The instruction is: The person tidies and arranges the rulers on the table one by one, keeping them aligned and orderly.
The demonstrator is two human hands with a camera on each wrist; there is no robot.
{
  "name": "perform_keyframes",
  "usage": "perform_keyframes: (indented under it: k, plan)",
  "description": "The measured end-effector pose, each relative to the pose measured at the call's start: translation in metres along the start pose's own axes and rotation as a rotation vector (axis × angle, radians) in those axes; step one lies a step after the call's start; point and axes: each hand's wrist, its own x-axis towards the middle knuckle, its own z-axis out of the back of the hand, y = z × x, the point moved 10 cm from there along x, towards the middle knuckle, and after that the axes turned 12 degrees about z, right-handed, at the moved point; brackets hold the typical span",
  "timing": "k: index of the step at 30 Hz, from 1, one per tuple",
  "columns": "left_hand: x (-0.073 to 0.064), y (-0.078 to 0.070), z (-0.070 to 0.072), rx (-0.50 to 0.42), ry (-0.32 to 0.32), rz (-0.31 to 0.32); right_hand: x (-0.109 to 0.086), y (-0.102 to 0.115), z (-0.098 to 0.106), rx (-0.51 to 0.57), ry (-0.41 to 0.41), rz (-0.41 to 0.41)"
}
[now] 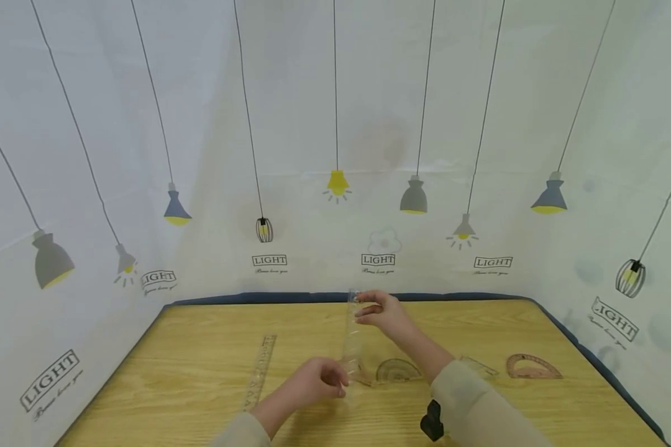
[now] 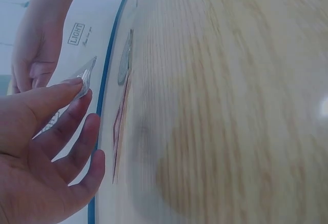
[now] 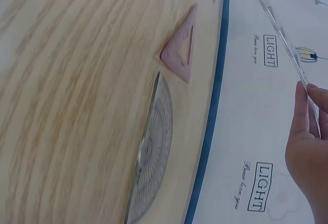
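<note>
A long clear ruler (image 1: pixel 352 338) is raised above the table, stretching between my two hands. My left hand (image 1: pixel 315 379) pinches its nearer end; in the left wrist view the thumb and index finger grip the clear plastic (image 2: pixel 86 75) while the other fingers spread loosely. Farther up, my right hand (image 1: pixel 384 315) holds the other end. The right wrist view shows that ruler (image 3: pixel 279 26) slanting, pinched by the right fingertips (image 3: pixel 301 93). Beneath and just beyond the hands lie a pink set square (image 3: pixel 178 49) and a clear protractor (image 3: pixel 154 147).
Another clear ruler (image 1: pixel 261 369) lies on the wooden table (image 1: pixel 212 347) at the left. To the right are a clear set square (image 1: pixel 479 366) and a pink protractor (image 1: pixel 531 374). A small black object (image 1: pixel 432 421) shows beside the right sleeve. Lamp-printed sheeting (image 1: pixel 313 112) surrounds the table.
</note>
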Motion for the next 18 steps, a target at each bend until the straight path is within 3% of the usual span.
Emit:
perform_keyframes:
  k: [9,18]
  plan:
    - [-0.009,0.017,0.010,-0.007,0.052,0.010,0.002,0.001,-0.028,0.057,0.062,0.042]
    - [-0.023,0.031,0.029,0.071,-0.004,0.000,0.006,0.000,-0.055,0.113,0.057,0.016]
